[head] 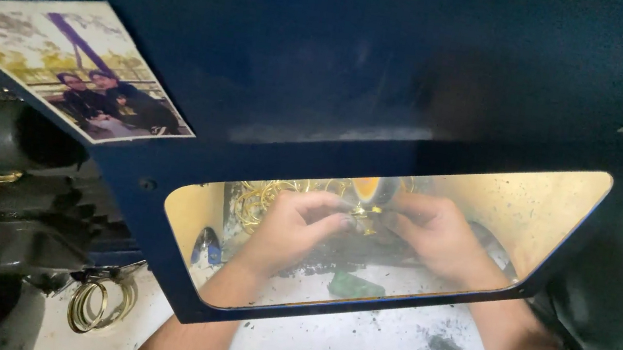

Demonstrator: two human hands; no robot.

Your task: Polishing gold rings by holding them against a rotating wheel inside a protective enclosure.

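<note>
Through a clear window in a dark blue machine hood (355, 84) I see both my hands inside a lit chamber. My left hand (292, 229) and my right hand (436, 235) meet at the middle, pinching a small gold-coloured piece (365, 212) just below a round yellow wheel (366, 188). What exactly the piece is cannot be made out. Gold rings or bangles (260, 196) lie behind my left hand. My forearms pass under the hood's lower edge.
A green block (354, 287) lies on the dusty white chamber floor (353, 349), with dark grit scattered about. More gold bangles (98, 303) sit outside at lower left. A photograph (69, 63) is stuck on the hood. Dark machine parts (12, 192) fill the left side.
</note>
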